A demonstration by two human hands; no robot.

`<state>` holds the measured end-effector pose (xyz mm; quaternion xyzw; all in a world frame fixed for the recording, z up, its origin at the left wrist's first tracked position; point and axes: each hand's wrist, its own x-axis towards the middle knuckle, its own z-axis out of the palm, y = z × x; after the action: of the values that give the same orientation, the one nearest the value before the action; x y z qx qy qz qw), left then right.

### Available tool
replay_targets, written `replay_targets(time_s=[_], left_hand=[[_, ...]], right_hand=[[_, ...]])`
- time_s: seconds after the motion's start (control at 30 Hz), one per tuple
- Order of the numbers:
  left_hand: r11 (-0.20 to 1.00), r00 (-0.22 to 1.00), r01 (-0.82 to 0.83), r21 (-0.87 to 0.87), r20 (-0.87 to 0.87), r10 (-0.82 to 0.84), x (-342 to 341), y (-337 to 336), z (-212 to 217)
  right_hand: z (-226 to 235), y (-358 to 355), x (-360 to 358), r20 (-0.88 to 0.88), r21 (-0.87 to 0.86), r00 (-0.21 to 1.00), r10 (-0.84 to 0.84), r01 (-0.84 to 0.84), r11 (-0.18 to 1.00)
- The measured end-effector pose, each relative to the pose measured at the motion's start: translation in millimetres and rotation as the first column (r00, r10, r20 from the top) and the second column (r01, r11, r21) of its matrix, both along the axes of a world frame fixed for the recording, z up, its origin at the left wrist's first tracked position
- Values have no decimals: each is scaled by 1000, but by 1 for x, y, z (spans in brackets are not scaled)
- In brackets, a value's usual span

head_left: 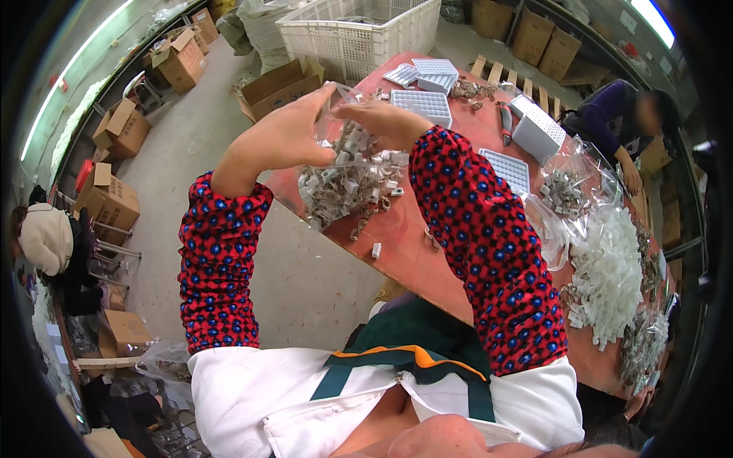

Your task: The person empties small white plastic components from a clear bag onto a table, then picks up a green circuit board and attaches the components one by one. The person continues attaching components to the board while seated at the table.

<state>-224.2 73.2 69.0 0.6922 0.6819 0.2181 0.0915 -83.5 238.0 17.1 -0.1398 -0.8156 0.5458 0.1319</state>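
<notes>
Bag of clips (351, 179) between both hands' grip

Bag (347, 183) of parts above table (412, 252); trays (421, 103) behind.

A clear plastic bag (347, 179), half full of small grey-white plastic clips, hangs upright above the red tabletop's (412, 252) near edge, its mouth pulled open.

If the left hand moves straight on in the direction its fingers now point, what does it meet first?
The left hand points rightward at the clear plastic bag of small parts, which it already pinches at the top. Just beyond is probably the right hand, though depth is unclear.
</notes>
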Motion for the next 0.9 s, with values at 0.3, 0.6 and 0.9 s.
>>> replay_targets(time_s=[0.3, 0.6, 0.9], left_hand=[[972, 927, -237, 9, 300, 223, -3, -4, 2], [768, 884, 57, 638, -390, 259, 76, 21, -28], [989, 784, 96, 114, -620, -5, 107, 90, -85]], right_hand=[[-37, -34, 171, -26, 614, 904, -427, 352, 706], [-172, -59, 190, -221, 78, 748, -626, 653, 753], [-157, -79, 202, 222, 750, 736, -639, 291, 594]])
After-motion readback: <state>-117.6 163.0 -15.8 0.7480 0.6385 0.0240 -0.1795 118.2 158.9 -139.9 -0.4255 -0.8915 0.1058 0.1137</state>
